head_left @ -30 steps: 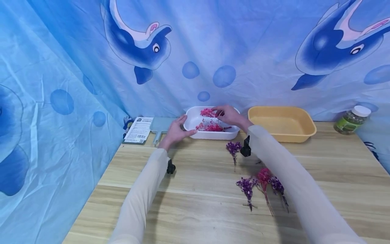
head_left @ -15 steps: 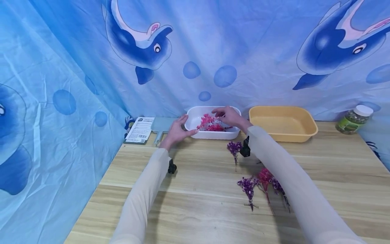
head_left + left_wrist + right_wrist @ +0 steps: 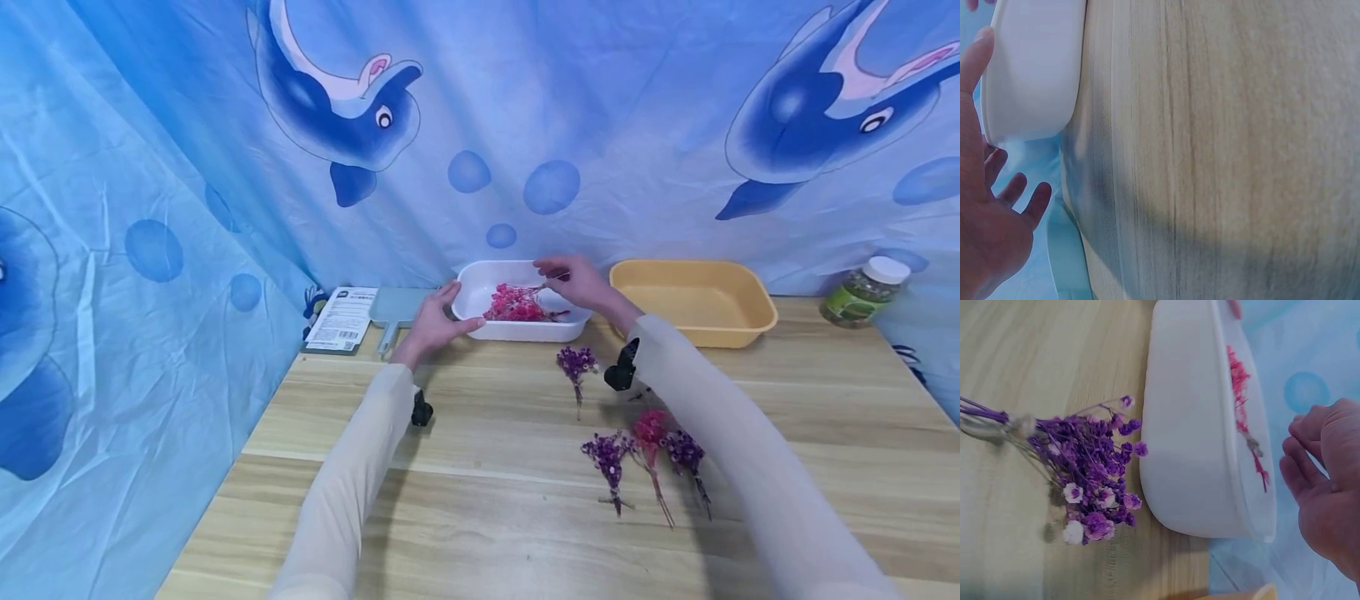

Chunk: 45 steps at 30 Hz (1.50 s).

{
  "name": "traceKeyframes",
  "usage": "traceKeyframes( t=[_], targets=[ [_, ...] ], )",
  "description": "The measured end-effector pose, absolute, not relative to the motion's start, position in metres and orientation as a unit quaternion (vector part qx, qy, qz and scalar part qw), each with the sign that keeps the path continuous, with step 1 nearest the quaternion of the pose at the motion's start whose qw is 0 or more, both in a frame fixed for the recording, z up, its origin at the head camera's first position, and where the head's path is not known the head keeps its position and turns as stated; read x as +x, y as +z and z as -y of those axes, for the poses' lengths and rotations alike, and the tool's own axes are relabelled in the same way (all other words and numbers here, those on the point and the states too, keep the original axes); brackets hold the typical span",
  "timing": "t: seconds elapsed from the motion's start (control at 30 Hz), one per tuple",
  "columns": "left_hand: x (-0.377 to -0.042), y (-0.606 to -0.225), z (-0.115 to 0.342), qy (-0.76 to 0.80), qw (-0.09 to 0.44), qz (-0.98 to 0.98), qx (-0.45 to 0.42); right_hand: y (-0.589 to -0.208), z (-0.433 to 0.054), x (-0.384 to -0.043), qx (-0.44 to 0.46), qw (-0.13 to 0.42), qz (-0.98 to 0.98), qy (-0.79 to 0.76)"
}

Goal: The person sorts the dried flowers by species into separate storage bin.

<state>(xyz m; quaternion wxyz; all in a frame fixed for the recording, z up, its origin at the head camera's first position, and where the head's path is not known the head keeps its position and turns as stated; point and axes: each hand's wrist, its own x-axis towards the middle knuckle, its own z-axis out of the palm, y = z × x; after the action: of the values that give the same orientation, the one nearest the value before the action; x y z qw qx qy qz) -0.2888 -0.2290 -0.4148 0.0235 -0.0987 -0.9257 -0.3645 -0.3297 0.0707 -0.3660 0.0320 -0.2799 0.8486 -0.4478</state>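
My left hand (image 3: 435, 323) rests on the left end of a white plastic basin (image 3: 517, 333). In the left wrist view its thumb (image 3: 977, 56) touches the basin's rim, the other fingers spread by the end wall. Bunches of pink dried flowers (image 3: 516, 304) lie in the basin, their stems toward the right; one tied stem end shows in the right wrist view. My right hand (image 3: 581, 283) is over the basin's right end, near the stems. In the right wrist view its fingers are loosely bent, with no flower visible between them.
A purple bunch (image 3: 576, 364) lies before the basin. Nearer lie a purple bunch (image 3: 609, 462), a pink bunch (image 3: 651, 442) and another purple bunch (image 3: 686, 458). A yellow basin (image 3: 693, 336) and a jar (image 3: 862, 293) stand right; a dustpan (image 3: 397, 306) and a printed packet (image 3: 341, 321) lie left.
The right hand has set pink flowers down toward the front of the basin, beside the others, then moved back and right from them. The left hand stays at the basin's left end.
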Motion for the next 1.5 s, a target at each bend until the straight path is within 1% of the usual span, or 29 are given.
traceKeyframes(
  t=[0.17, 0.33, 0.53, 0.73, 1.0, 1.17, 1.4, 1.5],
  targets=[
    [-0.290, -0.415, 0.231, -0.368, 0.026, 0.924, -0.098, -0.363, -0.082, -0.319, -0.295, 0.035, -0.832, -0.469],
    [-0.291, -0.415, 0.232, -0.376, 0.027, 0.921, -0.100, -0.359, -0.097, -0.298, -0.303, 0.048, -0.824, -0.476],
    [-0.291, -0.413, 0.232, -0.370, 0.030, 0.923, -0.105, -0.357, -0.116, -0.266, -0.277, 0.073, -0.825, -0.487],
    [-0.290, -0.413, 0.232, -0.371, 0.032, 0.922, -0.106, -0.362, -0.137, -0.235, -0.255, 0.068, -0.815, -0.516],
    [-0.289, -0.414, 0.233, -0.365, 0.032, 0.925, -0.102, -0.371, -0.161, -0.191, -0.198, 0.077, -0.810, -0.547],
    [-0.289, -0.414, 0.232, -0.363, 0.028, 0.926, -0.098, -0.378, -0.173, -0.167, -0.194, 0.058, -0.810, -0.551],
    [-0.287, -0.413, 0.229, -0.364, 0.023, 0.926, -0.098, -0.391, -0.184, -0.131, -0.212, -0.009, -0.806, -0.552],
    [-0.287, -0.413, 0.228, -0.364, 0.021, 0.926, -0.098, -0.399, -0.188, -0.115, -0.208, -0.027, -0.808, -0.551]
  ],
)
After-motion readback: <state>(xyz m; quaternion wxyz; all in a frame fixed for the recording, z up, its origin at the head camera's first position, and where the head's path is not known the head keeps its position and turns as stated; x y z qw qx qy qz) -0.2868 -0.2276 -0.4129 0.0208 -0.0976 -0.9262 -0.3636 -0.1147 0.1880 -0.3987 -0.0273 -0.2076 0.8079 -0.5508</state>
